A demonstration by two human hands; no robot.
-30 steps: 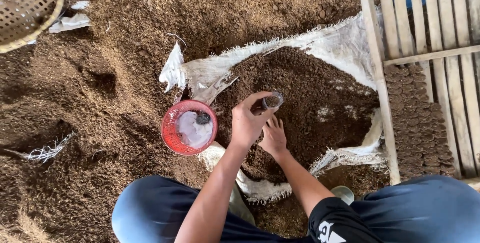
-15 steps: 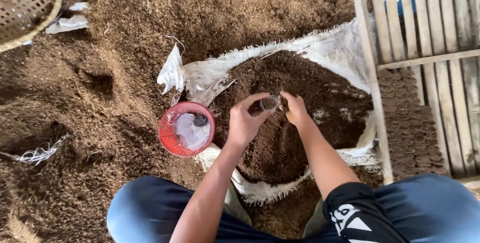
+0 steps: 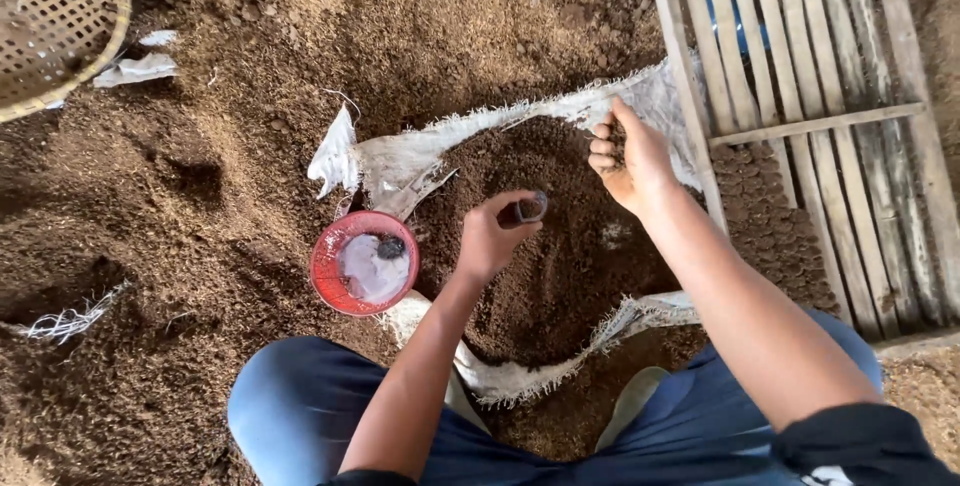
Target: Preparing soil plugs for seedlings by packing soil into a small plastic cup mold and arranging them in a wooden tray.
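My left hand (image 3: 492,236) grips a small dark pot (image 3: 528,209) over the dark soil (image 3: 560,256) that fills an open white woven sack (image 3: 420,161). My right hand (image 3: 625,156) is raised at the sack's far rim, fingers curled with soil in the palm, close to the frayed white edge. A red bowl (image 3: 335,271) with a white bag and a dark lump inside sits on the ground just left of my left hand.
A wooden slatted frame (image 3: 800,96) lies to the right, with rows of filled small pots (image 3: 770,226) beside it. A woven basket (image 3: 55,21) stands at the top left. Brown husk litter covers the ground. My knees in blue trousers (image 3: 300,416) are at the bottom.
My right hand has moved from beside the left hand up and to the right, to the sack's far rim. The left hand with the pot has stayed in place.
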